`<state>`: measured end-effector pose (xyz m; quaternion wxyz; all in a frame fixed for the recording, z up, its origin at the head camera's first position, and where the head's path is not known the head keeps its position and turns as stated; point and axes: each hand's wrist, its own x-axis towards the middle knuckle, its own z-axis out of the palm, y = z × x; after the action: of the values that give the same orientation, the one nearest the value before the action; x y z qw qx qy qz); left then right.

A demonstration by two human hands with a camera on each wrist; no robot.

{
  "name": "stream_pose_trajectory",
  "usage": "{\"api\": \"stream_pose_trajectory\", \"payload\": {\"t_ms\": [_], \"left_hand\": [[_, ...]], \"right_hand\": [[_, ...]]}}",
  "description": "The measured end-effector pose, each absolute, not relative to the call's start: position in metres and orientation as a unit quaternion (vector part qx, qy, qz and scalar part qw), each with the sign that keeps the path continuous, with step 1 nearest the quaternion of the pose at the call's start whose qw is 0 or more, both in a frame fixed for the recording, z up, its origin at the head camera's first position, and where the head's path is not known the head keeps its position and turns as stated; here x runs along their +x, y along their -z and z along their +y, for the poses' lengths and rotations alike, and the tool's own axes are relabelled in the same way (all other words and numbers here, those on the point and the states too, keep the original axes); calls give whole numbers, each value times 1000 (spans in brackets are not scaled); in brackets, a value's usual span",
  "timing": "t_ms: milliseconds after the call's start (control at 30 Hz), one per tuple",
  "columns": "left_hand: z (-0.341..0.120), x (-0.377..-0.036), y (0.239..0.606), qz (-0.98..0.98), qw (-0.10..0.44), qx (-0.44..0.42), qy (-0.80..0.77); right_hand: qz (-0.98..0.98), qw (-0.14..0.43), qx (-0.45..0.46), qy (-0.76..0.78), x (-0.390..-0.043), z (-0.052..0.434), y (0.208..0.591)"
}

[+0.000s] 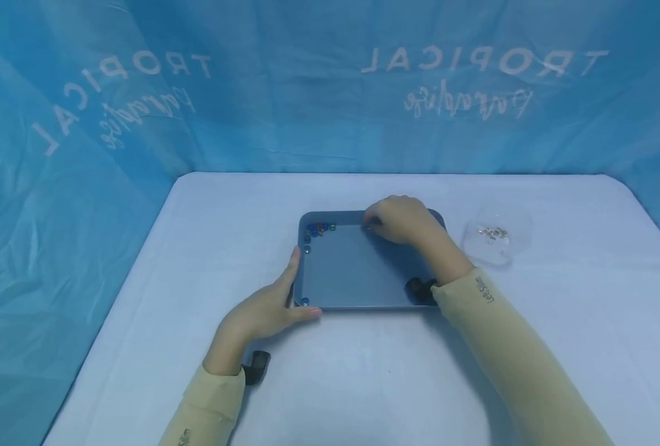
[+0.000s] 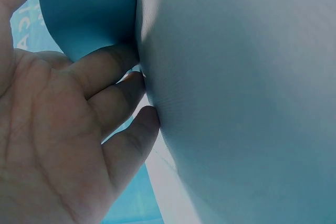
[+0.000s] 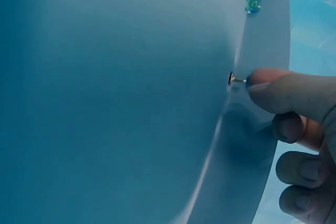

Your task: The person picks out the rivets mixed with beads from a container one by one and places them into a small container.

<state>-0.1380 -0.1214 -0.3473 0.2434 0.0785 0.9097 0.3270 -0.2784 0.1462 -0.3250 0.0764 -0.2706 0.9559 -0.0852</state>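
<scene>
A blue-grey tray [image 1: 358, 272] lies in the middle of the white table. My left hand [image 1: 293, 291] rests at its near left corner, straight fingers along the left side and thumb along the front rim. The left wrist view shows those fingers [image 2: 121, 103] pressed against the tray's wall [image 2: 236, 103]. My right hand [image 1: 371, 224] reaches over to the tray's far edge. There its fingertips [image 3: 273, 90] pinch a small pin [image 3: 237, 80] with a flat gold head over the tray floor [image 3: 115, 103]. Several coloured beads [image 1: 319, 229] lie in the far left corner.
A clear round dish [image 1: 494, 238] with several small metal pieces sits right of the tray. One blue bead [image 1: 305, 301] lies in the tray's near left corner. Blue printed cloth hangs behind and to the left of the table.
</scene>
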Motion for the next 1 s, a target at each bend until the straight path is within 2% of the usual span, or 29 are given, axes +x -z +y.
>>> {"api": "stream_pose_trajectory", "payload": {"t_ms": [700, 867, 1000], "left_hand": [[-122, -138, 347, 909, 237, 88, -332], [-122, -138, 347, 907, 240, 86, -334], [-122, -138, 347, 907, 239, 84, -336]], "right_hand": [[960, 68, -267, 54, -280, 147, 327], [951, 89, -274, 114, -278, 151, 322], [937, 60, -280, 198, -274, 155, 311]]}}
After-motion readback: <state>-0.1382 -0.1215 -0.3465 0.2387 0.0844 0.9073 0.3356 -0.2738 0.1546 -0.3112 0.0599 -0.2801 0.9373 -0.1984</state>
